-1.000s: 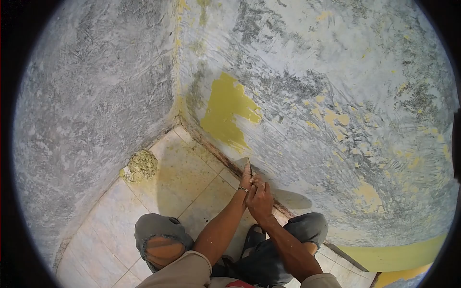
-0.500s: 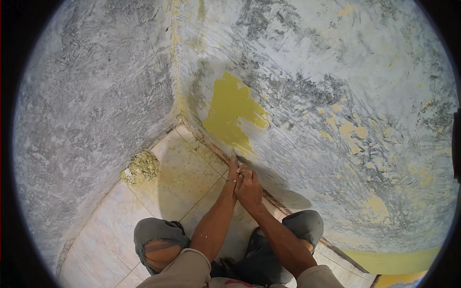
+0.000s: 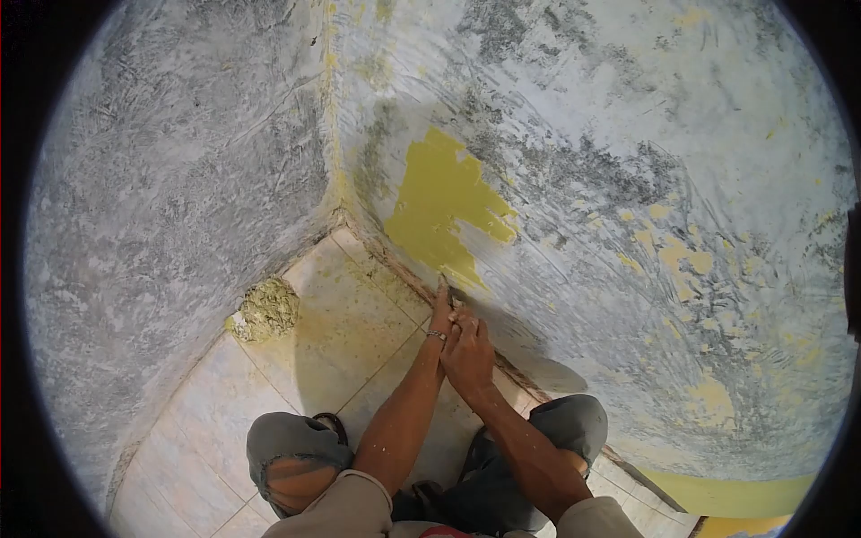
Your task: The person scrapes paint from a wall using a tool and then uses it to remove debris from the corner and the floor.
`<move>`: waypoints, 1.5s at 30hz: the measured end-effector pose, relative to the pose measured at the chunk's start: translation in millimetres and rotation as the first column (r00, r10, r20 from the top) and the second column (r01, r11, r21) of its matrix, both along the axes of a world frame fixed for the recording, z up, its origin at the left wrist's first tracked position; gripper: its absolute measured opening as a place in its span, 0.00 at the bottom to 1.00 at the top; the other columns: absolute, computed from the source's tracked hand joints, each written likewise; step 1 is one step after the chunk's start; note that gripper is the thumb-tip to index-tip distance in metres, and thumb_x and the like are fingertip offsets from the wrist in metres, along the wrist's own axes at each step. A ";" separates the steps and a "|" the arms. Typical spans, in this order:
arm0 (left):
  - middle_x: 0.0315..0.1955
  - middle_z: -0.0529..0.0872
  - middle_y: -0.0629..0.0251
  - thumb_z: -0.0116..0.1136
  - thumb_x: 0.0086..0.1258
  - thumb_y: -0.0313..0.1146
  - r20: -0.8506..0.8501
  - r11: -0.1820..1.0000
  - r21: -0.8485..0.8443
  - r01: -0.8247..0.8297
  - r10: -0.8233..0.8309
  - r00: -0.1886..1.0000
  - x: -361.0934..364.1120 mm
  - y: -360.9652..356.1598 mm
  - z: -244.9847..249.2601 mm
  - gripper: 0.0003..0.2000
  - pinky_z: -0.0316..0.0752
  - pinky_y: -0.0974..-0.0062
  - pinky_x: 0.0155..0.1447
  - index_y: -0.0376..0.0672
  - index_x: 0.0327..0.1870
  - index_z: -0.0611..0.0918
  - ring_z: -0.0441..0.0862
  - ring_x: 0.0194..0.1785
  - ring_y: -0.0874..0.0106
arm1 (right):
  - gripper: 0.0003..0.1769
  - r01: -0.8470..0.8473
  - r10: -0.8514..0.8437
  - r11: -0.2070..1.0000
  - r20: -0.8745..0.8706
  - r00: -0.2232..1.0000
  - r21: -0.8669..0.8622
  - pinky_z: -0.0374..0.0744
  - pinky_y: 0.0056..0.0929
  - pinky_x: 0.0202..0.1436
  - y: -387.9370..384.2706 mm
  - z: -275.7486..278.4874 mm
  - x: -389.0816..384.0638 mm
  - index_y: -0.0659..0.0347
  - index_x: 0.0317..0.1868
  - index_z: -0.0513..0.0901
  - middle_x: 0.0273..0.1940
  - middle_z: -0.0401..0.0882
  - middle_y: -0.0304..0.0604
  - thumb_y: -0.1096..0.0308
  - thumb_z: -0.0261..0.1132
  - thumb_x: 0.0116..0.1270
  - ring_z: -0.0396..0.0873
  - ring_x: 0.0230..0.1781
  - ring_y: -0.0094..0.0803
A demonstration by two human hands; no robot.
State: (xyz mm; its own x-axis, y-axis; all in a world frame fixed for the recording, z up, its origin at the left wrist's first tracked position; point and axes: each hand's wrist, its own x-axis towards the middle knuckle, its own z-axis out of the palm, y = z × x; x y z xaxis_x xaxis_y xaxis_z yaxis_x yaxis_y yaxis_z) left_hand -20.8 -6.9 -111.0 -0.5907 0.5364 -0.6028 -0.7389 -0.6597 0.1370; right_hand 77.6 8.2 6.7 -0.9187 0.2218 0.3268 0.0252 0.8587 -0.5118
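My left hand (image 3: 442, 310) is low against the right-hand wall (image 3: 574, 278), one finger stretched up to the lower edge of a yellow-green paint patch (image 3: 439, 206). Close against it, my right hand (image 3: 468, 344) is closed, its fingers curled. Both hands seem to grip something small and dark between them, mostly hidden, whose kind I cannot make out. Around the patch the wall is scraped to a patchy grey and white, with scattered yellow flecks.
A pile of yellowish crumbs (image 3: 266, 310) lies on the tiled floor (image 3: 341, 296) by the left wall (image 3: 179, 179). The walls meet in a corner ahead. My bent knees (image 3: 300, 457) are close below my hands. A yellow-green strip (image 3: 717, 491) runs along the lower right.
The view has shifted slightly. My hands have moved a little up along the wall, with the left fingertip closer to the paint patch. The patch looks much the same.
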 end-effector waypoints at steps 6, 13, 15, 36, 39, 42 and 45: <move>0.03 0.55 0.71 0.41 0.56 0.76 0.082 0.975 0.219 0.045 -0.064 0.995 0.1 0.6 -9.6 0.35 0.56 0.78 0.14 0.51 0.08 0.59 0.58 0.10 0.75 | 0.09 0.000 -0.001 1.000 0.030 1.000 0.028 0.78 0.45 0.31 7.2 18.1 5.6 0.69 0.40 0.75 0.37 0.74 0.59 0.71 0.57 0.64 0.76 0.32 0.55; 0.02 0.54 0.71 0.43 0.54 0.77 0.010 0.942 0.310 0.126 -0.135 0.991 31.2 32.8 -32.9 0.36 0.56 0.78 0.13 0.54 0.05 0.56 0.56 0.08 0.75 | 0.10 0.068 -0.067 0.996 -0.015 0.998 0.058 0.78 0.46 0.29 15.1 17.5 42.8 0.67 0.43 0.75 0.37 0.74 0.60 0.70 0.57 0.64 0.77 0.31 0.56; 0.02 0.55 0.71 0.43 0.55 0.76 -0.034 0.970 0.202 0.139 -0.135 0.990 24.5 10.2 10.0 0.35 0.57 0.78 0.13 0.54 0.06 0.56 0.56 0.08 0.75 | 0.11 0.046 -0.046 0.997 -0.007 0.999 0.066 0.78 0.46 0.28 9.4 13.8 30.7 0.68 0.43 0.74 0.37 0.74 0.60 0.70 0.57 0.64 0.77 0.30 0.56; 0.11 0.69 0.74 0.41 0.62 0.71 -0.127 0.955 -0.218 0.200 -0.231 0.965 29.7 -1.2 34.4 0.30 0.60 0.80 0.16 0.50 0.21 0.71 0.62 0.12 0.80 | 0.16 0.064 -0.072 0.991 0.068 0.995 0.120 0.80 0.39 0.30 -6.9 5.3 39.0 0.75 0.49 0.69 0.47 0.71 0.62 0.73 0.55 0.64 0.78 0.35 0.54; 0.13 0.69 0.73 0.43 0.62 0.70 -0.154 0.950 0.130 0.283 -0.263 0.952 30.2 5.9 -35.6 0.28 0.60 0.81 0.16 0.50 0.30 0.72 0.63 0.12 0.80 | 0.14 0.062 -0.066 0.994 0.047 0.997 0.086 0.79 0.42 0.32 -5.2 5.2 42.8 0.74 0.47 0.69 0.43 0.72 0.61 0.74 0.54 0.64 0.76 0.37 0.55; 0.15 0.68 0.72 0.43 0.63 0.69 -0.151 0.964 0.162 0.210 -0.186 0.971 35.6 21.1 -14.9 0.30 0.61 0.82 0.16 0.48 0.46 0.73 0.63 0.14 0.81 | 0.14 0.057 -0.059 0.995 0.017 0.998 0.082 0.79 0.43 0.31 8.3 20.6 41.2 0.73 0.48 0.70 0.42 0.73 0.61 0.73 0.54 0.64 0.78 0.34 0.55; 0.15 0.67 0.73 0.44 0.62 0.70 -0.128 0.987 -0.145 0.072 -0.091 0.988 37.8 19.9 9.5 0.32 0.59 0.83 0.16 0.48 0.49 0.70 0.61 0.13 0.81 | 0.14 0.024 -0.023 0.993 -0.004 1.000 0.113 0.79 0.45 0.29 14.9 25.4 44.1 0.71 0.48 0.71 0.41 0.74 0.60 0.71 0.54 0.64 0.79 0.31 0.55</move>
